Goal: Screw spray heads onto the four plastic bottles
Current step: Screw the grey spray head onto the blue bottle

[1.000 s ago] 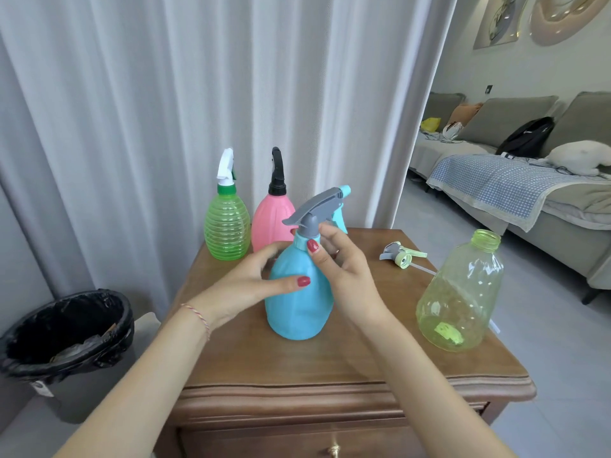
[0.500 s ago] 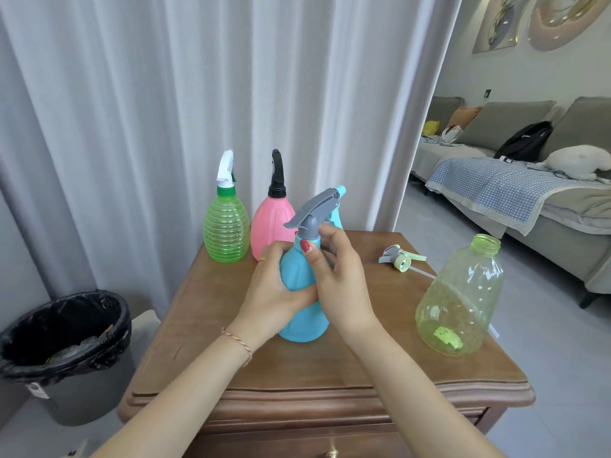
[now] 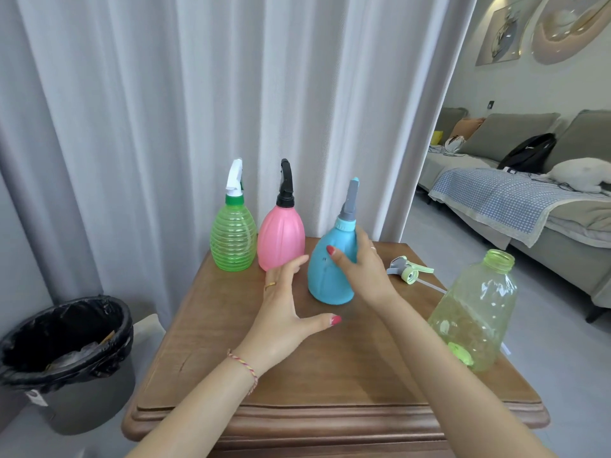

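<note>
My right hand (image 3: 362,271) grips the blue bottle (image 3: 325,276), which carries a grey spray head (image 3: 349,201) and stands tilted toward the back of the wooden table (image 3: 297,385). My left hand (image 3: 284,312) hovers open just left of it, fingers spread, holding nothing. A ribbed green bottle (image 3: 233,241) with a white head and a pink bottle (image 3: 281,241) with a black head stand at the back left. At the right stands a yellow-green bottle (image 3: 476,312) with an open neck. A loose grey and green spray head (image 3: 408,271) lies on the table behind it.
A black-lined waste bin (image 3: 66,342) sits on the floor to the left of the table. White curtains (image 3: 198,110) hang right behind the table. A grey sofa (image 3: 529,193) with a blue checked blanket stands at the right.
My left hand has let go of the blue bottle and opened. My right hand moved from the spray head down to the bottle's body and carried it back toward the pink bottle.
</note>
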